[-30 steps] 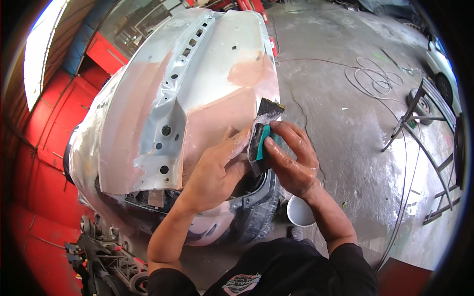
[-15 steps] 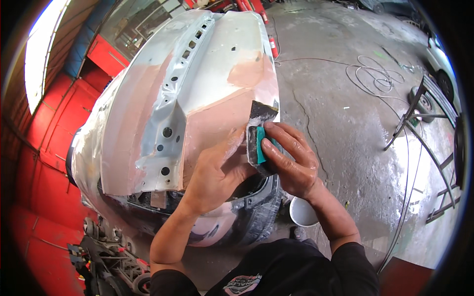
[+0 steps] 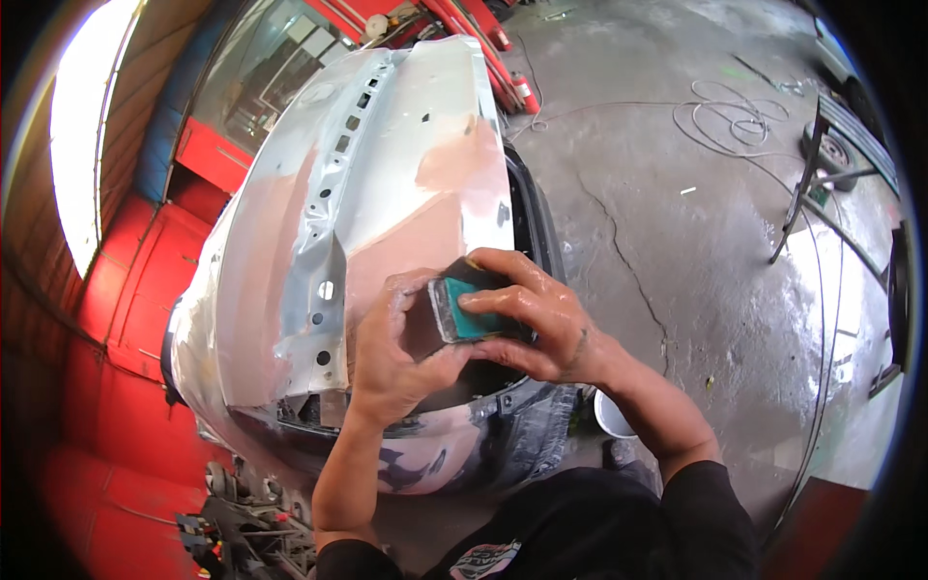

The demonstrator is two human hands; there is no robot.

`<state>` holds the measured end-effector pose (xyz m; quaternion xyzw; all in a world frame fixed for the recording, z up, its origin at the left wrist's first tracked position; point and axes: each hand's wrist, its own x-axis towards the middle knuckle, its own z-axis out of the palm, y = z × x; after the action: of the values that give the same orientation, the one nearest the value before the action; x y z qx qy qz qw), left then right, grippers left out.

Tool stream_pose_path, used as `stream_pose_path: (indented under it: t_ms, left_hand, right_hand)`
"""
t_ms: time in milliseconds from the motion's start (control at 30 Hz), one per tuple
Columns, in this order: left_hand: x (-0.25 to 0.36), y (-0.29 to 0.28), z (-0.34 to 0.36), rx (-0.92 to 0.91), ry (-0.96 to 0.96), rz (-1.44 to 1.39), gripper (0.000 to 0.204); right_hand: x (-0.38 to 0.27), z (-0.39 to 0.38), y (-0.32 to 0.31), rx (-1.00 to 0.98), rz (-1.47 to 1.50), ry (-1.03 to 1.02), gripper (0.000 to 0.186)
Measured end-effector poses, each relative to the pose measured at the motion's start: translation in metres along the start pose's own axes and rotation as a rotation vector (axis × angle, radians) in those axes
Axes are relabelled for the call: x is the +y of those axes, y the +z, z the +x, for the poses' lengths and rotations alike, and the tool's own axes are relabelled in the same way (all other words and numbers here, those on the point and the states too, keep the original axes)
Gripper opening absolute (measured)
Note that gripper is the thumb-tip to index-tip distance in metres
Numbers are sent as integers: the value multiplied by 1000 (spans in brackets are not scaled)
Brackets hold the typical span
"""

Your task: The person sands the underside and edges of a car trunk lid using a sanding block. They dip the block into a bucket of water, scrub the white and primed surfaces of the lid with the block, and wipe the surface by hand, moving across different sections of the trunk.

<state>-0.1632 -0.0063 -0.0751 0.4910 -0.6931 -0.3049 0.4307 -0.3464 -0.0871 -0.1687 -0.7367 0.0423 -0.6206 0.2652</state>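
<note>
Head view: both wet hands, left hand (image 3: 387, 353) and right hand (image 3: 541, 324), pinch a teal, dark-wrapped sanding block (image 3: 469, 314).

hands: 2 counted (left hand (image 3: 387, 353), right hand (image 3: 541, 324)) | sanding block (image 3: 464, 309): 1 | car body panel (image 3: 387, 193): 1 | white bucket (image 3: 611, 418): 1

Single head view, looking steeply down, close over car panel (image 3: 387, 193); fisheye-bent edges.
</note>
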Motion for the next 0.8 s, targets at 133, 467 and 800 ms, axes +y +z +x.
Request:
stream_pose_path:
  t_ms: [133, 467, 800]
  left_hand:
    - [5, -7, 10, -97, 87, 438, 78]
    - [68, -68, 14, 13, 6, 1286, 80]
    - [99, -153, 11, 97, -72, 1141, 89]
  right_hand:
    - [8, -10, -4, 169, -94, -28, 53]
    - [79, 6, 37, 598, 3, 206, 44]
    - [90, 139, 129, 806, 204, -20, 39]
